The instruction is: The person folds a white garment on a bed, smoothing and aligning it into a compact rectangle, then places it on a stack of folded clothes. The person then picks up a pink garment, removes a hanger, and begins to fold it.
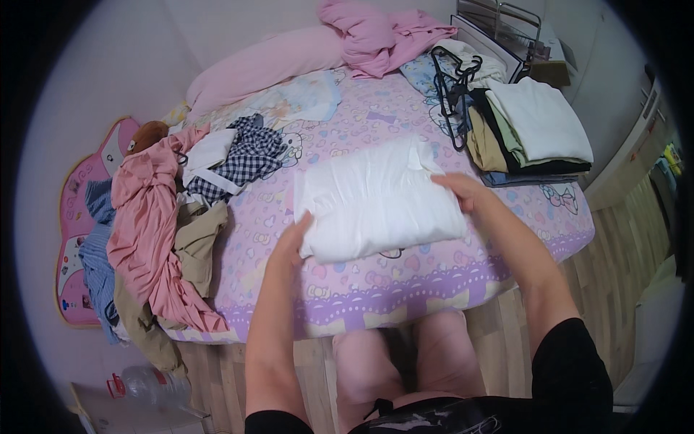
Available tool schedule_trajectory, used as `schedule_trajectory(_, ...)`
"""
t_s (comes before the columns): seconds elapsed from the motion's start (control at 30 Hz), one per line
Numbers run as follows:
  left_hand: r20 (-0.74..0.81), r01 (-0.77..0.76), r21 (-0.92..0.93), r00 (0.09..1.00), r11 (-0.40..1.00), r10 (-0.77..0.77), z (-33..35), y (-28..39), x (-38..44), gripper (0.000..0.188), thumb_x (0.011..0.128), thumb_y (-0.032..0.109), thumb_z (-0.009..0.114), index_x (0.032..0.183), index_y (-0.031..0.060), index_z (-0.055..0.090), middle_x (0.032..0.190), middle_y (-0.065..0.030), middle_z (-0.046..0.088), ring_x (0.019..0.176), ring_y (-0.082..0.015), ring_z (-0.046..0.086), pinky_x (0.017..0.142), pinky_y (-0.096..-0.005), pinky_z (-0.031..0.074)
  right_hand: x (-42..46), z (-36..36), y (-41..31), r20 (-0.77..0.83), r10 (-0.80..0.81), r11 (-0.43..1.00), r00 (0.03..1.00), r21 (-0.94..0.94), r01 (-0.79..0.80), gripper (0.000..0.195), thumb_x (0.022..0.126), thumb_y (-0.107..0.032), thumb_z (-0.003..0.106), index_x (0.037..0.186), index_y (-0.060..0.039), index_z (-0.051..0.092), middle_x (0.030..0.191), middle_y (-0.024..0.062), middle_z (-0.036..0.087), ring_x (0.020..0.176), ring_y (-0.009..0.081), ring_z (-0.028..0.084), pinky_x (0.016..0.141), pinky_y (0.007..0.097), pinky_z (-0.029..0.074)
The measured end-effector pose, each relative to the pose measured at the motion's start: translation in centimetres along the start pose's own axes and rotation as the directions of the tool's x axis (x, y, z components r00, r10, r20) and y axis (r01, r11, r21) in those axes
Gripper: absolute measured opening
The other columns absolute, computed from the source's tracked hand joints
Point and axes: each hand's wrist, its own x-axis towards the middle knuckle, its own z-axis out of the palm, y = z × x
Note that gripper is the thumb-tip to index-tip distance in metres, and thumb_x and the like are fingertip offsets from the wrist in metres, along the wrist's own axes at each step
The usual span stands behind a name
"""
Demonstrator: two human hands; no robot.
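Observation:
A folded white garment (379, 203) lies in front of me at the near part of the bed, some creases running over its top. My left hand (297, 236) grips its left edge near the lower corner, thumb uppermost. On the opposite side my right hand (461, 191) holds the right edge, with part of its fingers hidden by the cloth. Beneath the garment is a pink-purple patterned bed sheet (331, 295) with hearts and cartoon cats.
Folded clothes (542, 125) are stacked at the right, beside black hangers (452, 97). Loose clothes lie left: a pink garment (143, 217), a checked garment (244, 154), khaki trousers (200, 249). Pink bedding (271, 65) lines the wall. A plastic bottle (154, 386) lies lower left.

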Motion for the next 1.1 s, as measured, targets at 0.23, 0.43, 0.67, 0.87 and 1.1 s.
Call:
schedule_trajectory(0.23, -0.072, -0.130, 0.181, 0.987, 0.975, 0.145, 0.8, -1.7, -1.8, 0.041, 0.079, 0.023, 0.059, 0.116, 0.0116, 0.046, 0.095, -0.0025, 0.059, 0.079, -0.0101, 0.059, 0.063, -0.0241, 0.050, -1.2, 1.3, 2.0, -0.089, -0.134, 0.990, 0.987, -0.050, 0.130, 0.047, 0.075, -0.022, 0.065, 0.112, 0.0027, 0.049, 0.104, 0.0141, 0.057, 0.090, 0.0225, 0.059, 0.077, 0.0339, 0.048)
schedule_trajectory(0.43, -0.205, -0.172, 0.009, 0.964, 0.985, 0.170, 1.9, -2.2, -2.8, 0.043, 0.083, 0.025, 0.054, 0.118, 0.0066, 0.039, 0.095, -0.0038, 0.057, 0.070, -0.0126, 0.057, 0.052, -0.0255, 0.046, -1.4, 2.1, 4.1, -0.220, -0.359, 0.898, 0.907, -0.345, 0.271, 0.046, 0.074, -0.018, 0.066, 0.110, 0.0050, 0.050, 0.099, 0.0134, 0.058, 0.084, 0.0199, 0.058, 0.072, 0.0314, 0.047)
schedule_trajectory(0.67, -0.208, -0.249, 0.460, 0.903, 0.852, 0.376, 1.0, -4.1, -3.6, 0.043, 0.071, 0.014, 0.066, 0.106, -0.0038, 0.049, 0.093, -0.0137, 0.059, 0.076, -0.0188, 0.058, 0.062, -0.0298, 0.047, -2.9, 2.2, 4.2, -0.261, -0.409, 0.854, 0.875, -0.448, 0.265, 0.042, 0.073, -0.015, 0.065, 0.108, 0.0046, 0.052, 0.098, 0.0135, 0.059, 0.082, 0.0197, 0.058, 0.071, 0.0313, 0.047)
schedule_trajectory(0.87, -0.041, -0.325, 0.547, 0.910, 0.771, 0.413, 0.3, -8.6, -13.8, 0.055, 0.067, 0.014, 0.068, 0.113, -0.0046, 0.045, 0.104, -0.0145, 0.056, 0.091, -0.0197, 0.055, 0.078, -0.0311, 0.044, -11.1, 3.0, 9.0, -0.108, -0.373, 0.870, 0.922, -0.388, 0.306, 0.046, 0.073, -0.016, 0.066, 0.111, 0.0030, 0.048, 0.099, 0.0120, 0.058, 0.086, 0.0168, 0.056, 0.073, 0.0299, 0.046)
schedule_trajectory(1.1, -0.153, -0.125, 0.847, 0.874, 0.517, 0.461, 1.3, -5.1, -18.1, 0.062, 0.065, 0.015, 0.070, 0.117, -0.0046, 0.042, 0.112, -0.0171, 0.051, 0.103, -0.0287, 0.049, 0.090, -0.0345, 0.038, -14.2, 2.5, 9.0, -0.033, -0.883, 0.027, 0.468, -0.999, -0.021, 0.046, 0.069, -0.014, 0.064, 0.109, 0.0008, 0.046, 0.098, 0.0153, 0.055, 0.090, 0.0301, 0.052, 0.079, 0.0396, 0.041)
